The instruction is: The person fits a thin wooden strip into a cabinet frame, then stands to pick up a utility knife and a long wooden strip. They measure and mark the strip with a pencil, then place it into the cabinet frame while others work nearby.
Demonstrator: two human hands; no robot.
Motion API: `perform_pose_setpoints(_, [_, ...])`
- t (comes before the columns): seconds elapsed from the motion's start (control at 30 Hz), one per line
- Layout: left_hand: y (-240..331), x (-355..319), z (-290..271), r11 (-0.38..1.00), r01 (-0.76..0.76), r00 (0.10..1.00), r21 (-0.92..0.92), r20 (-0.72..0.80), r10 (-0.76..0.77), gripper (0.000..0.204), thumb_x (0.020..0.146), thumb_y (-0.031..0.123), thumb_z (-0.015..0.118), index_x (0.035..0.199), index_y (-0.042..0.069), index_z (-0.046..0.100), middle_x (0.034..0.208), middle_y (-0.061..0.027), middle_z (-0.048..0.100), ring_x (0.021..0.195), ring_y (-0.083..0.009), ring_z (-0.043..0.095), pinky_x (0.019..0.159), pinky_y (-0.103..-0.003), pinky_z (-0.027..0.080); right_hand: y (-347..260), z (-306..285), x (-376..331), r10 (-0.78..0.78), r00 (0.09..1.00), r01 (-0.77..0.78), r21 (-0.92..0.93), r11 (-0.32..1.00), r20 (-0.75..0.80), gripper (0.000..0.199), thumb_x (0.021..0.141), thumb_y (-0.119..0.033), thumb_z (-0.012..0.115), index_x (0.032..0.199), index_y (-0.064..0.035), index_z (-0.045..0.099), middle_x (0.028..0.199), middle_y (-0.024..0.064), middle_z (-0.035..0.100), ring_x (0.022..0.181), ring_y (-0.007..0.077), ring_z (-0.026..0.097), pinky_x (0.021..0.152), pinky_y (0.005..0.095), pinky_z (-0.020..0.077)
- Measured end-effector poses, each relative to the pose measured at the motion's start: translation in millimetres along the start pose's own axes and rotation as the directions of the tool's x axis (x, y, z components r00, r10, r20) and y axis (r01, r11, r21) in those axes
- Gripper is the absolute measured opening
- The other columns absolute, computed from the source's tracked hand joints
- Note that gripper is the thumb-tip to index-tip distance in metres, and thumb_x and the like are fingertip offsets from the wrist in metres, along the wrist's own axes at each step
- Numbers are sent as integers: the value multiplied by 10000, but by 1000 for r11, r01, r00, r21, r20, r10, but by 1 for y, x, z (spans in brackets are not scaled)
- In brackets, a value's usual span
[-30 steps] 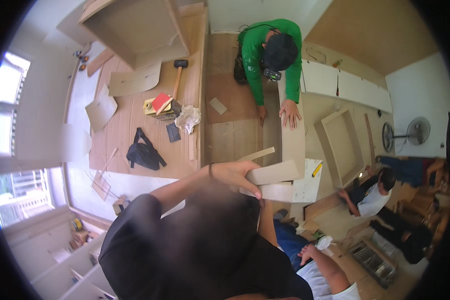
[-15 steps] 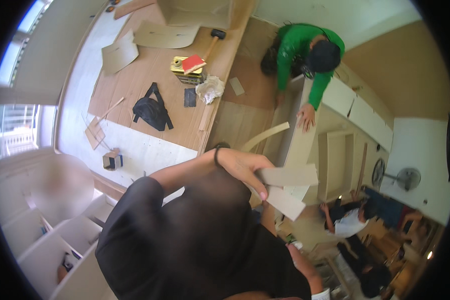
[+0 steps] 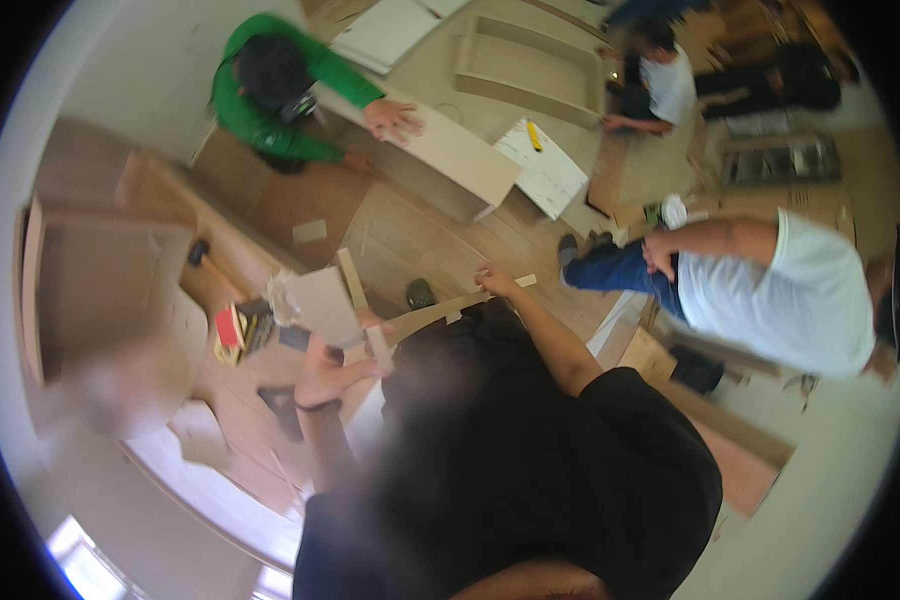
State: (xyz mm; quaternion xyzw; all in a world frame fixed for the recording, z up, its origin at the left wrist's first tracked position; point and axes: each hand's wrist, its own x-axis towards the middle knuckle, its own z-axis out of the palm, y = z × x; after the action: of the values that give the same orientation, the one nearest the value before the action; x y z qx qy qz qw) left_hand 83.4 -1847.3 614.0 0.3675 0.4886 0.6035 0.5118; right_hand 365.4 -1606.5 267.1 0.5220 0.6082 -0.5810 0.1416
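1. Pale board pieces (image 3: pixel 320 305) have swung toward the tabletop (image 3: pixel 235 395), clasped by the left hand's (image 3: pixel 325 378) fingers.
2. Right hand (image 3: pixel 498 282) meets a long strip (image 3: pixel 440 311); I can't tell whether its fingers grip.
3. Red block (image 3: pixel 229 326) tops the yellow-and-black tin (image 3: pixel 255 335).

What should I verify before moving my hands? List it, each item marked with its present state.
1. Beige panel gripped by the left hand: ok.
2. Right hand firmly closed on the long thin strip: cannot tell; it is at the strip, but the grip is unclear.
3. Co-worker's hand away from the panel: ok, it rests on a long board.
4. Yellow tool away from both hands: ok, it lies on a white board.
5. Floor free of loose pieces: not ok, a flat piece lies there.
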Motion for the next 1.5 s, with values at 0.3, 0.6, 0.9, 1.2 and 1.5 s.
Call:
perform_pose_setpoints(0.3, [-4, 40, 8, 998, 13, 1000, 61, 22, -14, 570, 611, 76, 893, 1125, 49, 648, 833, -45, 535, 741, -141, 520, 667, -268, 403, 55, -16, -45, -102, 940, 58, -142, 988, -326, 403, 863, -246, 573, 1203, -30, 601, 1086, 240, 671, 1074, 394, 621, 947, 454, 482])
perform_pose_setpoints(0.6, [-30, 140, 65, 960, 22, 896, 279, 421, -143, 551, 718, 134, 837, 1190, -11, 593, 896, -60, 561, 798, -139, 514, 725, -254, 393, 175, 37, -154, 320, 588, -83, 338, 937, -743, 344, 880, -235, 512, 1102, -5, 640, 1073, 227, 675, 1069, 405, 618, 947, 485, 485])
perform_pose_setpoints(0.9, [-53, 192, 179, 957, -18, 655, 290, 727, -207, 560, 828, 150, 756, 1303, -26, 518, 946, -83, 602, 899, -150, 530, 858, -300, 397, 260, 266, -245, 913, 297, -326, 869, 373, -280, 373, 914, -232, 495, 1161, 14, 626, 1143, 318, 624, 1109, 462, 603, 966, 506, 491])
perform_pose_setpoints(1.2, [-60, 183, 226, 931, 43, 504, 362, 797, -333, 585, 820, 149, 750, 1320, -38, 510, 947, -87, 607, 879, -153, 538, 867, -313, 406, 195, 329, -204, 860, 451, -207, 909, 361, -239, 378, 878, -255, 525, 1135, -2, 637, 1194, 310, 609, 1063, 458, 619, 941, 522, 494])
perform_pose_setpoints(1.5, [-63, 177, 251, 942, 35, 352, 334, 878, -324, 617, 824, 148, 732, 1355, -47, 484, 957, -101, 604, 931, -172, 542, 936, -355, 391, 199, 177, -260, 873, 457, 830, 435, -348, -173, 897, 887, -707, 501, 1502, -95, 273, 1467, 197, 415, 1306, 356, 455, 1061, 556, 358])
